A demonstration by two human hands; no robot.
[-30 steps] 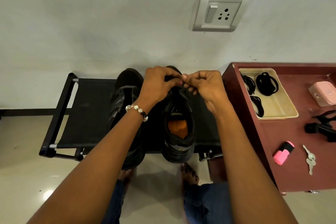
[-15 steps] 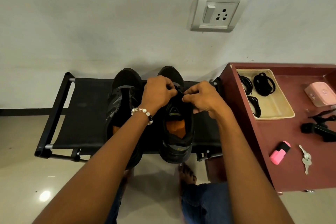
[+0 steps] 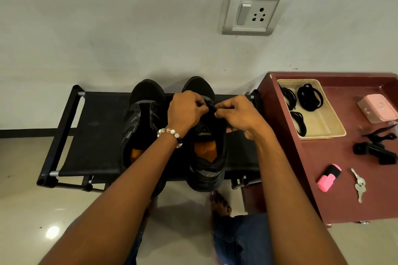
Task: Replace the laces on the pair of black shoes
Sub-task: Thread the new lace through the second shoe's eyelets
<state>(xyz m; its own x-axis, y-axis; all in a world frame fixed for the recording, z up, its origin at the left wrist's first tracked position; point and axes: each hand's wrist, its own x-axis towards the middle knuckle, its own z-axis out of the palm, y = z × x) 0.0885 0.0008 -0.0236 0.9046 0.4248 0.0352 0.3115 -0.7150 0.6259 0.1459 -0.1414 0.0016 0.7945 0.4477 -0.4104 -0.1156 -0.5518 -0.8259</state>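
My left hand (image 3: 187, 111) and my right hand (image 3: 238, 114) both pinch the black lace (image 3: 212, 107) over the right shoe (image 3: 207, 157), which stands beside the left shoe (image 3: 140, 122) on the black rack (image 3: 94, 135).

Two black shoes, orange insoles, side by side, toes far: left shoe (image 3: 142, 118), right shoe (image 3: 207, 157). Coiled black laces (image 3: 310, 98) far right.

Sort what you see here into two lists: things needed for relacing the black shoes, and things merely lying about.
Needed: right shoe, left shoe, lace pinched by left hand and right hand, spare laces in tray.

Lying about: pink case, pink highlighter, keys, black tool.
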